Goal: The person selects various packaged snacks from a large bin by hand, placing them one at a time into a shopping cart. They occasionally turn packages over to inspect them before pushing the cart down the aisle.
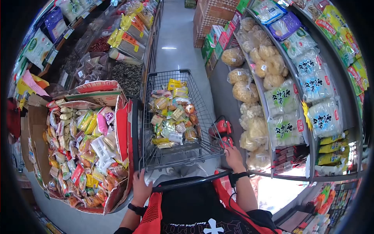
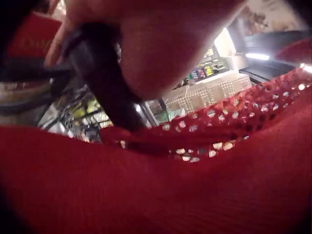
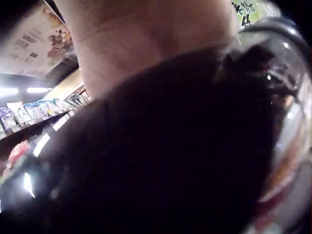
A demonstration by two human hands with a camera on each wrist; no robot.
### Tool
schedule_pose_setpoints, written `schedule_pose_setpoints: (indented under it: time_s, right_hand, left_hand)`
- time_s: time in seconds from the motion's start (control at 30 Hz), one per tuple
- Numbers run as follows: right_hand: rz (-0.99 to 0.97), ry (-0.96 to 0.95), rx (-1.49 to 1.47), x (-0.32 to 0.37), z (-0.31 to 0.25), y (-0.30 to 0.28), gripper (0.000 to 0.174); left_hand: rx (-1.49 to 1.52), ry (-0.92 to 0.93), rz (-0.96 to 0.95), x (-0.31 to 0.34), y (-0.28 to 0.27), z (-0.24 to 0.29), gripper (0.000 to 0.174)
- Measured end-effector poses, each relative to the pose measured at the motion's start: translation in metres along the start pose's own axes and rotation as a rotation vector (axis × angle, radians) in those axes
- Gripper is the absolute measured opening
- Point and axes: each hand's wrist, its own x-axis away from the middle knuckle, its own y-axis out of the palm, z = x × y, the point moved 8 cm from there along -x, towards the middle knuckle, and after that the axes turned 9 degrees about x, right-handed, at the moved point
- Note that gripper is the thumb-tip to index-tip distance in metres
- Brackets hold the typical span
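A wire shopping cart (image 1: 208, 134) stands ahead of the body, its basket holding many small packaged foods (image 1: 177, 115). At the cart's rear left, my left hand (image 1: 142, 189) lies at the end of the black handle bar (image 1: 191, 180), its fingers pointing forward. My right hand (image 1: 235, 160) is at the rear right corner, fingers spread forward beside the basket rim. In the left wrist view, my left hand (image 2: 156, 44) touches a black bar (image 2: 105, 73). The right wrist view shows the base of my right hand (image 3: 146, 39); its fingers are out of sight.
An open carton of packaged snacks (image 1: 122, 134) borders the cart's left side. Shelves of bagged goods (image 1: 282, 99) curve along the right, with red items (image 1: 221, 127) close to the cart. Stacked cartons (image 1: 212, 23) stand beside the aisle floor (image 1: 171, 50) ahead.
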Motion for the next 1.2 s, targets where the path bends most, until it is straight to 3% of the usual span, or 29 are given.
schedule_pose_setpoints:
  time_s: [0.03, 0.13, 0.33, 0.5, 0.67, 0.83, 0.9, 1.2]
  right_hand:
    - [-0.010, 0.029, -0.004, 0.001, 0.006, 0.002, 0.023]
    - [-0.030, 0.097, -0.038, 0.000, 0.017, 0.011, 0.024]
    - [-0.095, 0.144, -0.113, 0.013, 0.034, 0.027, 0.024]
    - [-0.061, 0.054, -0.149, 0.002, 0.037, 0.034, 0.026]
    - [-0.057, 0.031, -0.188, -0.008, 0.024, 0.028, 0.024]
    - [-0.038, -0.084, -0.146, -0.010, 0.031, 0.037, 0.024]
    - [-0.072, -0.042, -0.149, -0.006, 0.024, 0.029, 0.024]
    - [-0.123, -0.021, -0.219, -0.003, 0.017, 0.025, 0.022]
  left_hand:
    - [-0.031, -0.232, -0.106, 0.013, 0.012, -0.008, 0.047]
    - [0.048, -0.320, -0.265, 0.000, 0.032, -0.042, 0.053]
    - [0.026, -0.271, -0.270, -0.003, 0.039, -0.058, 0.053]
    - [0.004, -0.298, -0.284, -0.011, 0.037, -0.062, 0.055]
    - [0.040, -0.191, -0.219, -0.027, 0.028, -0.061, 0.054]
    - [-0.008, -0.305, -0.294, -0.027, 0.027, -0.056, 0.054]
    - [-0.009, -0.322, -0.300, -0.026, 0.027, -0.057, 0.055]
    - [-0.025, -0.264, -0.337, -0.052, 0.021, -0.059, 0.056]
